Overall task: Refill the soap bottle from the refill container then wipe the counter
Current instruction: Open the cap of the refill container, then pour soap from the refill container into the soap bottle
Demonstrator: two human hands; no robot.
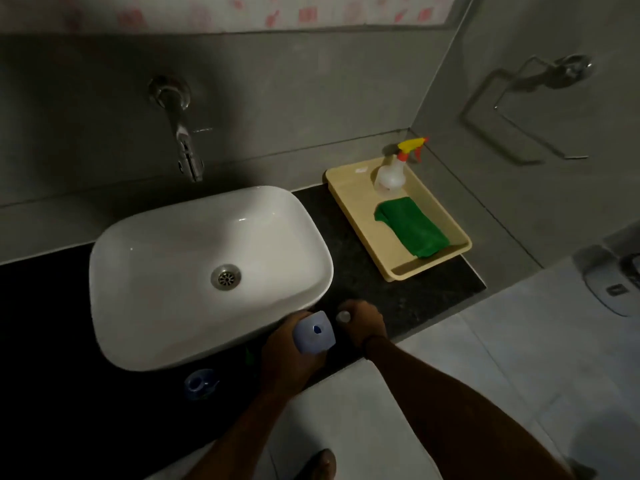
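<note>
My left hand (289,355) grips a pale blue bottle (314,332) with a small dark opening on top, held over the front edge of the dark counter (377,282). Just to its right, my right hand (363,322) curls round a small whitish object (343,317), mostly hidden by my fingers; whether it is a cap or a second bottle I cannot tell. A folded green cloth (412,227) lies in the beige tray (356,188) at the back right. A blue item (199,383) sits on the counter in front of the sink.
A white basin (145,271) with a wall tap (185,147) fills the counter's middle. In the tray also stands a clear spray bottle (393,176) with a yellow and red head. A metal towel ring (519,109) hangs on the right wall. Tiled floor lies below.
</note>
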